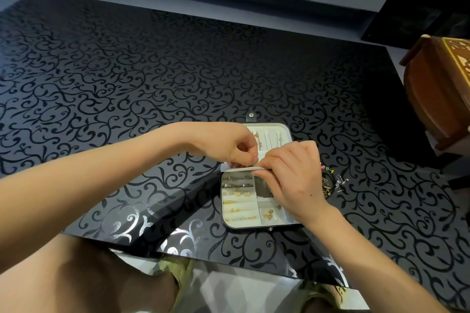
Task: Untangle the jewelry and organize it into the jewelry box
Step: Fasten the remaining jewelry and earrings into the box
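The jewelry box (222, 201) is lying open on the black patterned worktop (127, 71), just in front of the person, its lid (284, 132) folded flat on the far side. Both hands are meeting over the hinge line. The left hand (229, 145) is curling its fingers and pinching the white pocket flap (243, 168) that runs across the lid's near edge. The right hand (292, 173) is pinching the same flap from the other side, its wrist covering part of the tray. Thin chains (259, 140) are hanging down the cream lining of the lid.

In the tray, the padded rolls on the left are holding silver rings (237, 181) at the top and small gold earrings (241, 194) in the rows below. A square compartment at the near right is holding a few more gold pieces (268, 215). Loose jewelry (330, 181), some gold, some silver, some brightly coloured, is lying on the worktop just right of the box. A carved wooden chest (437, 94) is standing at the right edge.
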`<state>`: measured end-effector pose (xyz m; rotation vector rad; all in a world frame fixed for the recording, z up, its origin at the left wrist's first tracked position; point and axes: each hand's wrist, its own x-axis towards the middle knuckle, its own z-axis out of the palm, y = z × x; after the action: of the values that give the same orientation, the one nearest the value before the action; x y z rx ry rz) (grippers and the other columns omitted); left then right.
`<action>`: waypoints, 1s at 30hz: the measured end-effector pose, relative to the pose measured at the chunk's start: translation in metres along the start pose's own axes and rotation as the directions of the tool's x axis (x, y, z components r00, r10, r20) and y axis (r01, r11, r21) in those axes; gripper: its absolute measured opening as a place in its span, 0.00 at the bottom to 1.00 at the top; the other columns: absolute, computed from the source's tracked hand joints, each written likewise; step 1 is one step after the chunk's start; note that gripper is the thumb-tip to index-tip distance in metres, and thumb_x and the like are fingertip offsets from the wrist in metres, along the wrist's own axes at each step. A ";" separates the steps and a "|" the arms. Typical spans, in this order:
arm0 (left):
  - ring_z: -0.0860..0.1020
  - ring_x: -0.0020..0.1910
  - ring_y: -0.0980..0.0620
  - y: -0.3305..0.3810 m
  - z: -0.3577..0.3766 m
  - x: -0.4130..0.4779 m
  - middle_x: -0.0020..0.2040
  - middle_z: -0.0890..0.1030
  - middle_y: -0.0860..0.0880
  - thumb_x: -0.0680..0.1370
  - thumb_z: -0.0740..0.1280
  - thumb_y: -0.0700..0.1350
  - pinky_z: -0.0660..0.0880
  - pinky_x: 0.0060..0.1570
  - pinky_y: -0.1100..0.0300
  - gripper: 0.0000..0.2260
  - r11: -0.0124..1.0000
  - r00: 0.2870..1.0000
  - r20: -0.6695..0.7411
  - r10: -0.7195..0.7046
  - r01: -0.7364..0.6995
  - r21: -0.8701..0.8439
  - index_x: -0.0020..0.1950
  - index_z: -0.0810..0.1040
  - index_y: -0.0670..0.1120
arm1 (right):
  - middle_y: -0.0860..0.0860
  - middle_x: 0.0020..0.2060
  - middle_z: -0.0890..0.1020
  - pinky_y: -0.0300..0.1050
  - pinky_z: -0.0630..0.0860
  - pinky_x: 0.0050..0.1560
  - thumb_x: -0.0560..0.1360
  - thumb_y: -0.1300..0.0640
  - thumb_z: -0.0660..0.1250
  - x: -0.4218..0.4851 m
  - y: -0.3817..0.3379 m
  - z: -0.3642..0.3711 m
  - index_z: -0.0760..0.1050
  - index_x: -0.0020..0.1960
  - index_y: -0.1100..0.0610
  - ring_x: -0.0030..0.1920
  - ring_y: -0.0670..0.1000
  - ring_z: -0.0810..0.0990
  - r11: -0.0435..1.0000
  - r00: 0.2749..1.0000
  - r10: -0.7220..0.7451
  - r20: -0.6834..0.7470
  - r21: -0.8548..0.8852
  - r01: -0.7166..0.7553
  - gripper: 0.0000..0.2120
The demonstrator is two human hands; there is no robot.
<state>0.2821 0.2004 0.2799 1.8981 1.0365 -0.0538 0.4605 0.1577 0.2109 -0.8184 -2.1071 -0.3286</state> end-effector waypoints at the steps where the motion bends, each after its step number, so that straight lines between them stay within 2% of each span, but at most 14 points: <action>1: 0.74 0.30 0.61 -0.001 0.000 0.000 0.31 0.76 0.56 0.78 0.63 0.44 0.69 0.36 0.71 0.08 1.000 1.000 0.011 0.002 -0.001 -0.025 0.43 0.78 0.43 | 0.49 0.35 0.80 0.45 0.62 0.43 0.75 0.54 0.67 0.000 0.000 0.000 0.80 0.37 0.59 0.39 0.49 0.72 1.000 1.000 -0.005 0.000 -0.001 0.005 0.11; 6: 0.75 0.34 0.58 -0.004 -0.003 0.000 0.36 0.78 0.50 0.78 0.66 0.44 0.73 0.38 0.67 0.07 0.998 0.999 0.030 0.027 -0.025 -0.062 0.45 0.79 0.40 | 0.49 0.35 0.80 0.45 0.62 0.43 0.74 0.55 0.68 -0.001 0.000 0.001 0.80 0.37 0.59 0.38 0.50 0.72 1.000 1.000 -0.005 -0.005 -0.012 0.005 0.11; 10: 0.77 0.37 0.55 -0.010 -0.004 0.001 0.38 0.79 0.47 0.76 0.68 0.39 0.76 0.42 0.62 0.03 0.986 0.996 -0.022 0.082 -0.084 -0.146 0.43 0.79 0.42 | 0.49 0.34 0.80 0.46 0.63 0.41 0.74 0.54 0.68 0.001 0.001 0.001 0.79 0.37 0.59 0.37 0.50 0.73 1.000 1.000 0.022 -0.010 -0.008 -0.022 0.10; 17: 0.76 0.33 0.61 -0.002 -0.011 0.003 0.31 0.78 0.60 0.75 0.69 0.38 0.74 0.41 0.66 0.05 0.992 0.992 0.021 0.122 -0.121 -0.046 0.39 0.78 0.45 | 0.48 0.34 0.80 0.45 0.61 0.42 0.76 0.53 0.67 0.006 0.003 0.002 0.79 0.36 0.58 0.38 0.50 0.72 1.000 1.000 0.024 -0.011 -0.004 -0.024 0.12; 20: 0.77 0.33 0.59 -0.002 -0.014 0.004 0.32 0.78 0.58 0.74 0.70 0.38 0.74 0.42 0.64 0.05 0.993 0.994 0.039 0.104 -0.102 -0.055 0.39 0.79 0.45 | 0.47 0.34 0.80 0.46 0.61 0.42 0.75 0.52 0.67 0.007 0.004 0.003 0.79 0.36 0.58 0.38 0.49 0.72 1.000 1.000 0.019 -0.008 -0.015 -0.019 0.12; 24: 0.78 0.35 0.55 -0.002 -0.017 0.007 0.35 0.80 0.51 0.74 0.71 0.39 0.76 0.43 0.62 0.03 0.997 0.994 0.086 0.065 -0.060 -0.051 0.40 0.80 0.43 | 0.47 0.34 0.80 0.45 0.60 0.43 0.75 0.52 0.68 0.005 0.004 0.005 0.79 0.37 0.58 0.37 0.49 0.72 1.000 1.000 0.013 -0.005 -0.017 -0.013 0.11; 28: 0.79 0.34 0.58 0.004 -0.023 0.009 0.32 0.80 0.55 0.73 0.71 0.40 0.75 0.42 0.64 0.03 0.999 0.991 0.127 0.034 -0.030 -0.034 0.40 0.81 0.45 | 0.47 0.34 0.80 0.44 0.59 0.43 0.74 0.52 0.68 0.006 0.003 0.004 0.79 0.36 0.57 0.38 0.49 0.71 1.000 0.999 0.025 -0.022 -0.011 -0.025 0.12; 30: 0.80 0.36 0.59 0.005 -0.026 0.006 0.36 0.82 0.54 0.74 0.70 0.42 0.75 0.43 0.65 0.01 0.999 0.996 0.084 0.041 -0.040 -0.019 0.43 0.82 0.45 | 0.47 0.34 0.80 0.45 0.60 0.42 0.74 0.50 0.68 0.010 0.005 0.004 0.79 0.36 0.57 0.37 0.50 0.72 0.999 0.999 0.034 -0.027 -0.022 -0.034 0.12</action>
<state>0.2796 0.2223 0.2948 1.8842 0.9386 -0.1000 0.4573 0.1674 0.2159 -0.8580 -2.0657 -0.3441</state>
